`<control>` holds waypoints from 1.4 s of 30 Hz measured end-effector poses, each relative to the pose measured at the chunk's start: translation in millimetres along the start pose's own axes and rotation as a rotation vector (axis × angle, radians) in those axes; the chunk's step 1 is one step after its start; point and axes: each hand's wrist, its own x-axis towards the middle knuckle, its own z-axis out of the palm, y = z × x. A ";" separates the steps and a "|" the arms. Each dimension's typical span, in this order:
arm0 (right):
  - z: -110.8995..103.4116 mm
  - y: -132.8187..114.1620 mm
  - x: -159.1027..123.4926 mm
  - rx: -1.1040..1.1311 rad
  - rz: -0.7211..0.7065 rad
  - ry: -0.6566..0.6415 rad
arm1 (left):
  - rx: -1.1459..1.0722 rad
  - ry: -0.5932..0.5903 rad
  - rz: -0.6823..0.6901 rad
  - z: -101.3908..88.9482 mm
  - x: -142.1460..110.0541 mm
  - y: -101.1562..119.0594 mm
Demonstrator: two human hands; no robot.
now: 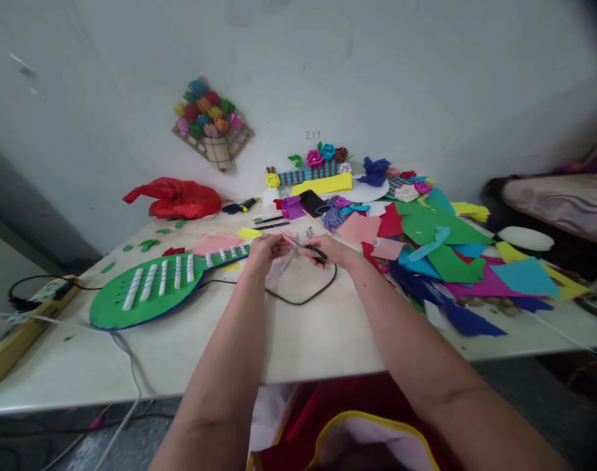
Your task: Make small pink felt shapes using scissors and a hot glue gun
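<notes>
holding the black-handled scissors [319, 259] above the middle of the bench [322, 340], the right hand [333, 250] has its fingers closed round the handles, blades toward the left hand [265, 254]; the left fingers are curled by a pink paper piece [289, 236], though whether they pinch it i cannot tell; a black cable [301, 303] loops just below, a green guitar-shaped cutout [119, 315] lies to the left, a black phone [314, 204] beyond, and overlapping coloured papers [443, 222] to the right

Single head view: looks forward and down over tabletop [322, 340] toward wall behind.
</notes>
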 end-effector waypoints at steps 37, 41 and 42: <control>2.5 -8.0 -5.7 0.083 0.033 -0.014 | 0.009 -0.008 0.011 2.6 -3.6 2.8; 1.3 -0.8 -1.0 0.085 0.003 -0.011 | 0.007 -0.017 0.006 2.3 -3.6 2.2; 1.1 0.6 0.0 0.079 -0.005 -0.008 | 0.007 -0.016 0.004 2.2 -3.3 2.0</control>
